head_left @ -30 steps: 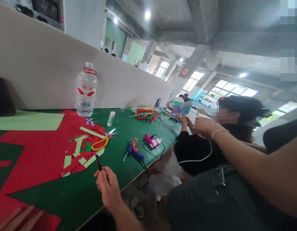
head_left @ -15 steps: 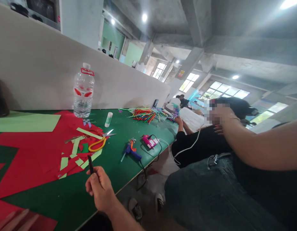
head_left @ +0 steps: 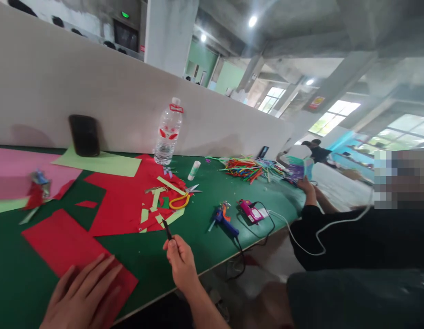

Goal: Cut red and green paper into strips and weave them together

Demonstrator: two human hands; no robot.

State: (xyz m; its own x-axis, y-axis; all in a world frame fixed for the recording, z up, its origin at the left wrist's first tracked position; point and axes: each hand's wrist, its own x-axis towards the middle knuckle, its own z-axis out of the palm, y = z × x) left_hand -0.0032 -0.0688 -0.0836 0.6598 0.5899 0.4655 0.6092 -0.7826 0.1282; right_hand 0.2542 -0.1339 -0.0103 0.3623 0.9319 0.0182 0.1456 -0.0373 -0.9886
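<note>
My left hand [head_left: 83,294] lies flat with fingers stretched out on a red paper sheet [head_left: 67,244] at the near edge of the green table [head_left: 205,219]. My right hand [head_left: 180,265] is closed round a thin black pen [head_left: 167,229] that points up and away from me. Just beyond the pen lie red paper pieces [head_left: 129,192] with light green strips [head_left: 157,205] and yellow-handled scissors [head_left: 182,198].
A water bottle [head_left: 167,132], a glue stick [head_left: 194,170] and a dark phone [head_left: 84,135] stand near the white partition. A blue glue gun [head_left: 223,218], a pink device [head_left: 251,211] with cable and coloured sticks [head_left: 246,167] lie to the right. A person in black [head_left: 352,237] sits at right.
The view has swung left and down, so my left hand on the red sheet and the phone now show. The arm that crossed the right side is gone. My right hand still holds the pen.
</note>
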